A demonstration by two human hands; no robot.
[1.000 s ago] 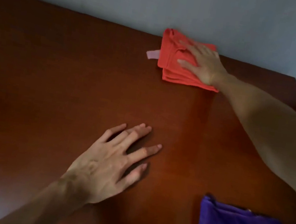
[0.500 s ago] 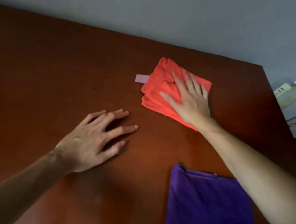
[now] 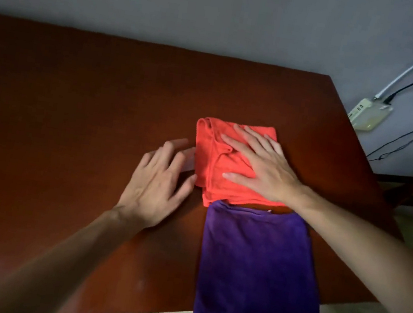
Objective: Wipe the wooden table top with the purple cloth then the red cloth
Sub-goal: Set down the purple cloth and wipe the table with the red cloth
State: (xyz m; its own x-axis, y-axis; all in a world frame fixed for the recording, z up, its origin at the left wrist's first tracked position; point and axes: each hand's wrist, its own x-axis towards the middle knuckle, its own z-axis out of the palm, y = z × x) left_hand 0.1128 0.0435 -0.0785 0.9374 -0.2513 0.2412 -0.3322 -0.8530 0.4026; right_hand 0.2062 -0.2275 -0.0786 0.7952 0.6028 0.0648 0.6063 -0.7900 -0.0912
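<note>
The right hand lies flat, fingers straight and slightly spread, pressing on the folded red cloth in the middle of the dark reddish-brown wooden table top. The left hand rests just beside the cloth's left edge, fingers loosely extended and a little apart; its thumb touches the fabric. The folded purple cloth lies directly in front of the red one, overhanging the near table edge.
</note>
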